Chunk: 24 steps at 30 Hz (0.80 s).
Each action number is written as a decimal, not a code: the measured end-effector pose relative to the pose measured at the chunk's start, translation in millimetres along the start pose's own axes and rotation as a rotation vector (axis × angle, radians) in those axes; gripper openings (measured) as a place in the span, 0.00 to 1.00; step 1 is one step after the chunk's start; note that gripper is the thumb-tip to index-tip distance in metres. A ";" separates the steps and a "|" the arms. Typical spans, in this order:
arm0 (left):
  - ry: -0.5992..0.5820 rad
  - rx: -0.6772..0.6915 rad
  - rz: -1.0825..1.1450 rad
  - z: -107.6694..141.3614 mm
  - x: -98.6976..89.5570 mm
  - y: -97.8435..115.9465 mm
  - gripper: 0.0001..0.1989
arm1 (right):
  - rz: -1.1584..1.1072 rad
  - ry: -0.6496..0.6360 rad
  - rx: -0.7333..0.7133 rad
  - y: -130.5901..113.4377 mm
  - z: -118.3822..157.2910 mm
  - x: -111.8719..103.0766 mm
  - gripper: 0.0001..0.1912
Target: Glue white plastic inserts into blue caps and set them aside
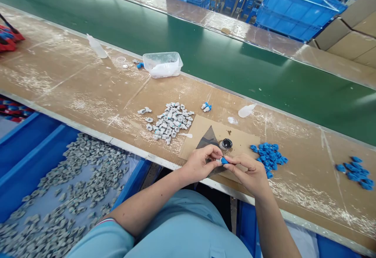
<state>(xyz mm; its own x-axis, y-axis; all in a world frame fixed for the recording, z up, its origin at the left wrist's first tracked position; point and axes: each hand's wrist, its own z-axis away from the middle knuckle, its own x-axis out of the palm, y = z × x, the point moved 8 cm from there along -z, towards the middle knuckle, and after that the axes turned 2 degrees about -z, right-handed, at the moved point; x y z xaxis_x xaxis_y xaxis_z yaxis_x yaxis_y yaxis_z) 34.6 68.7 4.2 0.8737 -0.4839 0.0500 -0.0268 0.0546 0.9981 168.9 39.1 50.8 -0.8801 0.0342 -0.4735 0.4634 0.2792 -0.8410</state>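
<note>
Blue-and-gray small part (223, 160) pinched between my two hands, just on the near side of the black pot (226, 144).

My left hand (202, 164) grips its pale end by the fingertips, my right hand (249, 169) the blue end. I judge that light, even pressure with both ends kept in line serves best here. Beside the pot a dark sheet (208, 137) reaches under my left hand; the cardboard sheet (246, 134) lies beneath both. Gray parts (172, 120) heap left of the pot and blue parts (270, 157) right of it, limiting sideways sweeps. Nearer me than the pot runs the table edge (160, 160), close by my wrists; beyond the pot, brown tabletop (190, 89) stretches to the green belt (205, 46), likely the roomier way.
</note>
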 end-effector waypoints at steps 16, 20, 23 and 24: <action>0.108 -0.025 -0.194 -40.9 -31.8 10.5 0.05 | 0.454 0.319 -0.039 19.9 11.2 -52.3 0.10; 0.195 0.031 -0.638 -88.8 -62.6 30.1 0.06 | 0.842 0.321 -0.020 44.3 7.0 -74.1 0.12; 0.207 0.034 -0.858 -118.7 -69.2 36.0 0.07 | 0.920 0.222 -0.063 55.4 3.4 -67.9 0.12; 0.206 0.028 -0.898 -125.2 -70.3 36.7 0.07 | 0.917 0.199 -0.101 54.9 3.1 -64.5 0.12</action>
<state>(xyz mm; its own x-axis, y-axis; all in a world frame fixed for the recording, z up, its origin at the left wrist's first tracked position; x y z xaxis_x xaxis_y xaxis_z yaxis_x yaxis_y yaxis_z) 32.9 214.0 33.0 0.6411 -0.1692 -0.7486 0.6939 -0.2890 0.6595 251.5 49.3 34.3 -0.1820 0.4427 -0.8780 0.9810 0.1433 -0.1311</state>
